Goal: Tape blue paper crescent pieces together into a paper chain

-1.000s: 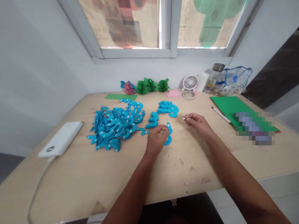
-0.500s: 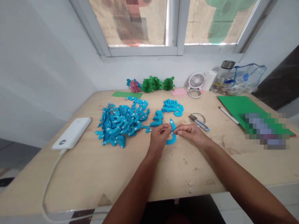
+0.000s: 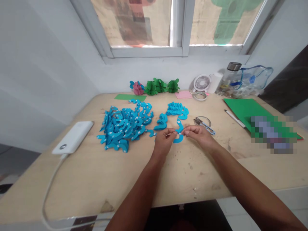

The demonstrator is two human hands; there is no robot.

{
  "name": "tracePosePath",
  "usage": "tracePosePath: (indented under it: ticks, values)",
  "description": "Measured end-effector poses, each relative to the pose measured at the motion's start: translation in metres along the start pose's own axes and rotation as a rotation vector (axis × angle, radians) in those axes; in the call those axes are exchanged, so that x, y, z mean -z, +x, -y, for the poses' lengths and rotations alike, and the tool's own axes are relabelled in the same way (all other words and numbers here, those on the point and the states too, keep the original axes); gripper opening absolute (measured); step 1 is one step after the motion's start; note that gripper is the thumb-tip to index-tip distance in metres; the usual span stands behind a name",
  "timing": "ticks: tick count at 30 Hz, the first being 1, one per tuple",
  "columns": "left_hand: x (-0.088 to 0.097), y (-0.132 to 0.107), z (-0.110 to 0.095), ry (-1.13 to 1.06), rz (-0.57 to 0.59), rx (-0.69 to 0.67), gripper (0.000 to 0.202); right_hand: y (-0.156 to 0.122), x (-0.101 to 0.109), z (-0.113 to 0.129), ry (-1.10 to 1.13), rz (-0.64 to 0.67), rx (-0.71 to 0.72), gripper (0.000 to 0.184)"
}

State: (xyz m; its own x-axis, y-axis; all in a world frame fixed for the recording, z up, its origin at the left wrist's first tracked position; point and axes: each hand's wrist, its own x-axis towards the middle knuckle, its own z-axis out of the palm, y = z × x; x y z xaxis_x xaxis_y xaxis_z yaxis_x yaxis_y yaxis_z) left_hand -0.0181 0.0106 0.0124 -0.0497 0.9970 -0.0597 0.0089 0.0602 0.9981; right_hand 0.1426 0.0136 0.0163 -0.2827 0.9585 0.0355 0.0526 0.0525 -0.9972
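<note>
Between my hands is a curved blue paper cutout [image 3: 178, 139] with small white squares on it. My left hand [image 3: 165, 138] pinches its left edge with thumb and forefinger. From the other side my right hand [image 3: 197, 134] has its fingertips closed on the right edge. A single blue cutout [image 3: 151, 132] lies just left of my left hand. Beyond it sit a small blue stack [image 3: 161, 122] and a fanned blue group [image 3: 177, 109]. The large heap of blue cutouts [image 3: 122, 123], many with white squares, spreads over the table's left half.
A utility knife [image 3: 205, 126] and a wire ring lie right of my hands. Farther right are a pen [image 3: 234, 118] and green sheets [image 3: 240, 107]. A power bank [image 3: 73, 138] with a cable is at left. Paper flowers [image 3: 160, 86], a fan [image 3: 202, 83] and a bottle [image 3: 229, 77] line the back.
The blue cutout between my hands has shifted slightly and turned, its upper tip now higher. Both hands stay pinched at its edges. The piles have not moved.
</note>
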Motion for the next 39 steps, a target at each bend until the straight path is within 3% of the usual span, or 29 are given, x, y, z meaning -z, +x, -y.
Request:
tracePosePath:
  ticks: [10,39]
  values:
    - [0.000,0.002,0.012,-0.051,-0.016,-0.010,0.014,-0.001,-0.002,0.004,-0.047,-0.027,-0.018,0.022]
    - [-0.002,-0.002,-0.001,0.021,0.046,-0.064,0.009,0.000,-0.003,0.002,-0.071,-0.089,-0.037,0.020]
